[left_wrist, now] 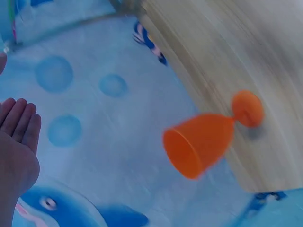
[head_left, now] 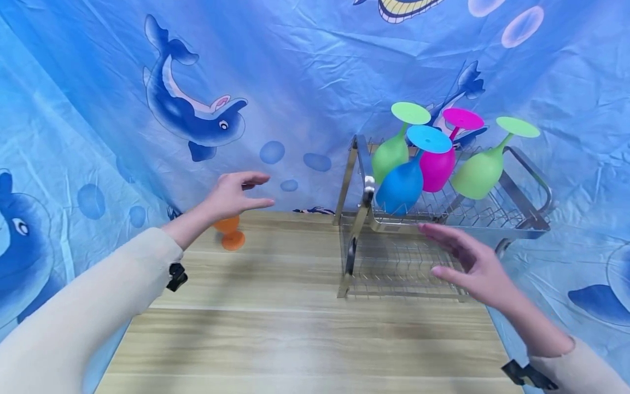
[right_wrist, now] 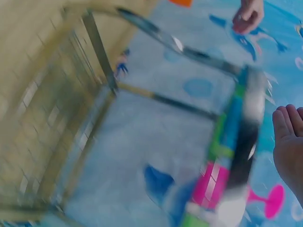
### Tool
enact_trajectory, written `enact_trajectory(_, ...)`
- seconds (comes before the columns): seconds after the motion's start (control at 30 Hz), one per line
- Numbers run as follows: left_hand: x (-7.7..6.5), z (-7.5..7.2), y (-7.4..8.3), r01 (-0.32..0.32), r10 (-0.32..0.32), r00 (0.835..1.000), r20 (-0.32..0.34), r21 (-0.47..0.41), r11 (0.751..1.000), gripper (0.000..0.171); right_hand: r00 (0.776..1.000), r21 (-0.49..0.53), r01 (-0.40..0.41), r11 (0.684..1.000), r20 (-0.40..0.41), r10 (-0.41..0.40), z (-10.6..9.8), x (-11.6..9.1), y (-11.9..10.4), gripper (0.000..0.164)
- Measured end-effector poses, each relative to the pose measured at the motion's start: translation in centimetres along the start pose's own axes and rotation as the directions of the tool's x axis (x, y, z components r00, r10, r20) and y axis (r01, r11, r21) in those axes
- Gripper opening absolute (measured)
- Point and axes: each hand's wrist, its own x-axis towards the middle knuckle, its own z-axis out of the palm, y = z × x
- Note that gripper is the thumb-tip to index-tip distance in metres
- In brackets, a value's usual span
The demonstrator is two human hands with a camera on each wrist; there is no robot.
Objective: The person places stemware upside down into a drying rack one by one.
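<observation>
My left hand [head_left: 235,194] hovers above an orange goblet [head_left: 232,239], fingers loosely extended and nothing in them. In the left wrist view that orange goblet [left_wrist: 203,144] stands upright on its round foot, apart from the hand [left_wrist: 19,146]. At the front of a metal dish rack, my right hand [head_left: 462,262] is raised with thumb and fingers apart, holding nothing. Upside down on the rack's upper tier are a blue goblet [head_left: 402,186], a pink goblet [head_left: 438,167] and two green goblets, one left [head_left: 390,156] and one right [head_left: 478,174].
The two-tier metal dish rack [head_left: 361,219] stands at the right rear of the wooden table [head_left: 275,328]. A blue cloth [head_left: 315,82] with dolphin prints hangs behind and beside the table. Long pale sleeves [head_left: 108,295] cover both arms.
</observation>
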Motion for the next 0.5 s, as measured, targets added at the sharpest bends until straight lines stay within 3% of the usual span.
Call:
enact_trajectory(0.3,-2.0,-2.5,-5.5,0.113,-0.113,0.994,-0.008,0.122,0.986,0.092,0.985,0.077,-0.156,0.985,0.088,0.149,5.1,-1.5,3.0,0.073)
enact_trajectory(0.5,-3.6,-2.5,-9.3,0.184,-0.182,0.983,-0.031,0.127,0.975,0.104,0.977,0.122,-0.199,0.972,0.102,0.187,7.8,-2.0,5.1,0.068)
